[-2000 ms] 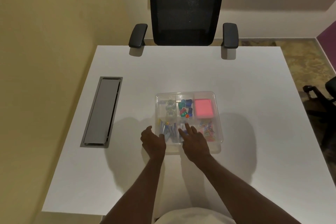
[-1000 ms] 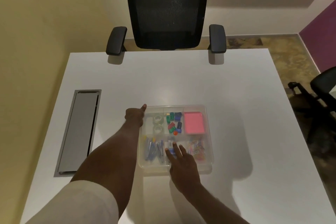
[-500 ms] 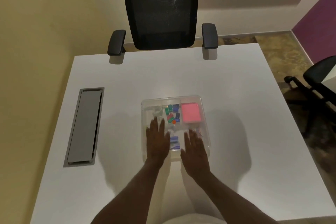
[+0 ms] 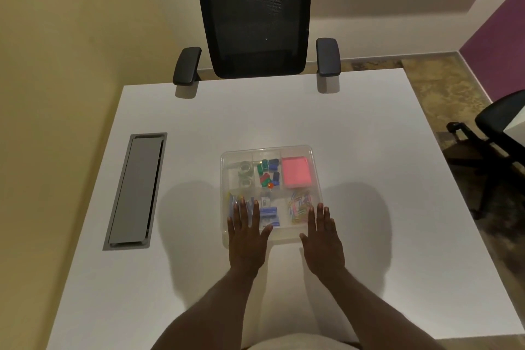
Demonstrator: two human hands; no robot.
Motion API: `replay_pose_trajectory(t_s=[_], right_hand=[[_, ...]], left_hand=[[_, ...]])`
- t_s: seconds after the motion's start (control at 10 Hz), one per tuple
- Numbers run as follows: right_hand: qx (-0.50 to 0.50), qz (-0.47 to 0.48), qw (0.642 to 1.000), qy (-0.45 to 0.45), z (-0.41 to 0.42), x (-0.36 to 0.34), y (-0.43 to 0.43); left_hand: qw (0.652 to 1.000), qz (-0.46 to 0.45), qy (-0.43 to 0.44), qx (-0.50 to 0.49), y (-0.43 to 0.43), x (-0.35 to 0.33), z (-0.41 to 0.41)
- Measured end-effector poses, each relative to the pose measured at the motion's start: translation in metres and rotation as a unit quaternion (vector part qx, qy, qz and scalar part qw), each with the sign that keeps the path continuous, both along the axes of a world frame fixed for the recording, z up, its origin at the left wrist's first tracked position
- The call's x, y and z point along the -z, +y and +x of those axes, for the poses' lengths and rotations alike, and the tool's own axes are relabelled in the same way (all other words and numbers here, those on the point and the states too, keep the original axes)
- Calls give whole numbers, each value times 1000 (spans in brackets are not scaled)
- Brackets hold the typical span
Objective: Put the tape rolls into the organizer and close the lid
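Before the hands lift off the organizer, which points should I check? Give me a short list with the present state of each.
1. Tape rolls inside the far-left compartment: ok.
2. No tape roll left out on the table: ok.
3. Lid lying over the organizer: ok, it seems.
4. Lid snapped fully shut at the near edge: cannot tell.
5. Left hand and right hand flat on the near corners: ok.
6. Nothing sticking out under the lid: ok.

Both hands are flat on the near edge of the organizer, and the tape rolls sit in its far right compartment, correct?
Not quite. The head view shows the tape rolls in the far left compartment; the far right one holds the pink pad. The left hand and right hand do lie flat on the organizer near edge.
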State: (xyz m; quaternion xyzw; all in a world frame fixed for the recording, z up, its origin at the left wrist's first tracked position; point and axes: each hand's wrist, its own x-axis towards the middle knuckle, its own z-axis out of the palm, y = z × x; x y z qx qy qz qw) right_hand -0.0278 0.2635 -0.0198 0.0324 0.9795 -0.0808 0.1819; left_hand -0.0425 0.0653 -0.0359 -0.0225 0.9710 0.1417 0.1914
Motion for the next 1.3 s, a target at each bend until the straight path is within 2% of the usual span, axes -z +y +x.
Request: replay_pose_trajectory(t_s=[0.7,0.8,0.9,1.1,1.3], right_hand=[[-32,31,998,-34,-76,-2,6],[-35,25,999,-5,-75,-10,4],[-87,18,995,51,-82,-24,-2],[-90,-10,991,101,-95,-47,-16],[-83,14,961,263,-106,-89,-24]], left_hand=[[999,39,6,-27,3,-12,-72],[999,37,18,-27,2,-15,-70],[998,52,34,-21,1,-18,-66],[992,99,70,-46,2,-37,-61],[990,51,130,24,-4,-68,-80]])
